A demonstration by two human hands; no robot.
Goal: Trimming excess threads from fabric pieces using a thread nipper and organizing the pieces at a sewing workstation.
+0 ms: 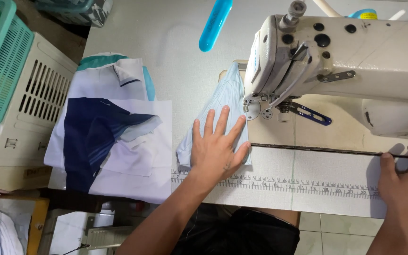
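The left hand [217,147] lay flat on a pale striped cloth [223,111], fingers [208,123] spread wide, pinning it to the tabletop [175,42] just left of the sewing machine [336,61]. The right hand [404,182] rested at the tabletop's right edge, fingers curled together on a thin dark rod [317,150]. The cloth appeared to be being lined up at the needle; feeding it would call for steady, flat pressure.

A folded cloth [223,106] lies left of the sewing machine [345,61], fabric stack [114,141] farther left.
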